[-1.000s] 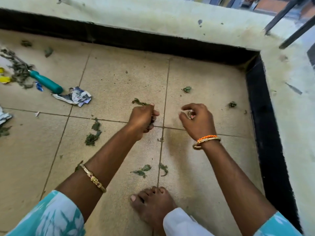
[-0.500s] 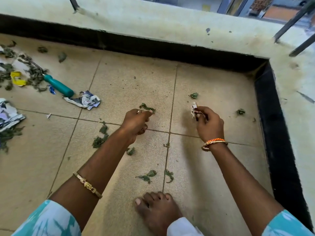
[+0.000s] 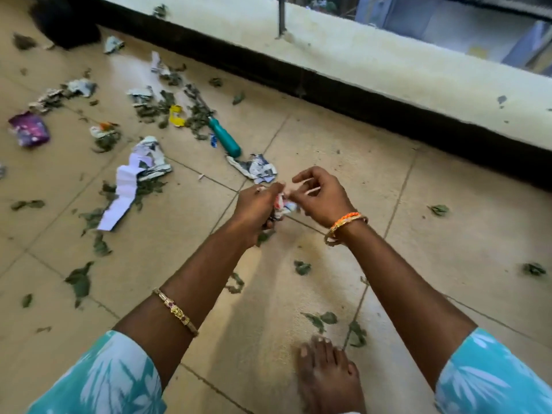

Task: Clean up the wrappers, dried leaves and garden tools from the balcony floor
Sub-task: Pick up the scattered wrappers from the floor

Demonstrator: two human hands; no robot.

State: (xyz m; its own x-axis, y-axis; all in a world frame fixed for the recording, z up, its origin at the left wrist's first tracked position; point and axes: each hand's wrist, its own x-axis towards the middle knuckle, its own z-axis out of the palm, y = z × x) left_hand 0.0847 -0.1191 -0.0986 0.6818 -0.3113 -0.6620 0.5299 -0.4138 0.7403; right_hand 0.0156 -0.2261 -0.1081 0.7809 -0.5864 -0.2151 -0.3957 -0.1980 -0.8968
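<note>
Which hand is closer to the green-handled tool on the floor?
Left. The left hand is just below and right of the green-handled tool; the right hand is farther off to the right.

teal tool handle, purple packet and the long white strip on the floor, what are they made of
The teal tool handle looks like smooth moulded plastic: even colour, faint sheen. The purple packet seems to be thin glossy printed film, crinkled and catching light. The long white strip looks like matt paper, with crosswise fold creases. Blur leaves all three uncertain.
</note>
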